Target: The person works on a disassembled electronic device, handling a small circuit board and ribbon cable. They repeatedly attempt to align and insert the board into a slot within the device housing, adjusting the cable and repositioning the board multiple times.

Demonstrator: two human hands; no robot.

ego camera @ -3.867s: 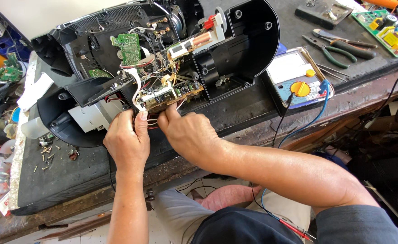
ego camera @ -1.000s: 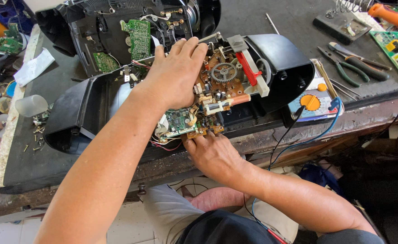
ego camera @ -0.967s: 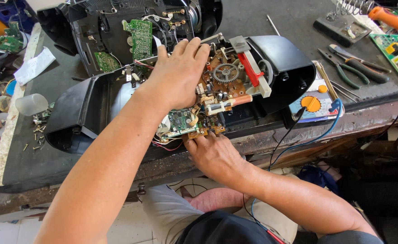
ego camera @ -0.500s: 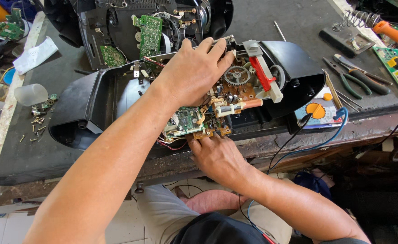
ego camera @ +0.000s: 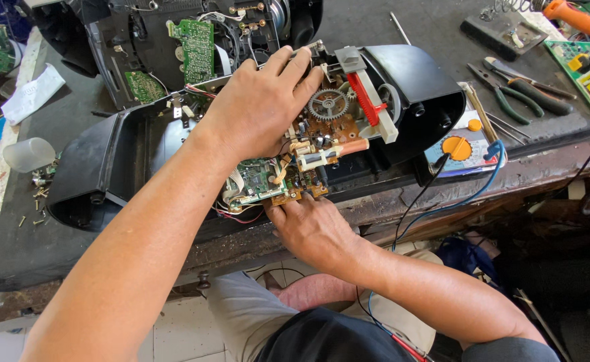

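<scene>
An opened black radio housing (ego camera: 107,167) lies on the workbench with its circuit board assembly (ego camera: 321,134) lifted partly out; the assembly carries a grey gear (ego camera: 327,104) and a red and white plastic slider (ego camera: 367,100). My left hand (ego camera: 261,107) lies palm down over the top of the assembly, its fingertips hooked over the far edge. From below, my right hand (ego camera: 315,228) grips the near edge of the brown board with its fingertips, at the bench's front edge. Red and white wires hang under the board.
The other black housing half (ego camera: 107,40) with a green board (ego camera: 198,40) stands behind. A multimeter (ego camera: 462,151) with a blue lead (ego camera: 469,194) lies right, then pliers (ego camera: 522,84), a soldering stand (ego camera: 502,30) and an orange-handled iron (ego camera: 579,17). At the left are a clear cup (ego camera: 27,154) and loose screws (ego camera: 37,194).
Earlier both hands worked at the wires on the near side. My left hand has since moved onto the top of the assembly; over the last second both hands have stayed put.
</scene>
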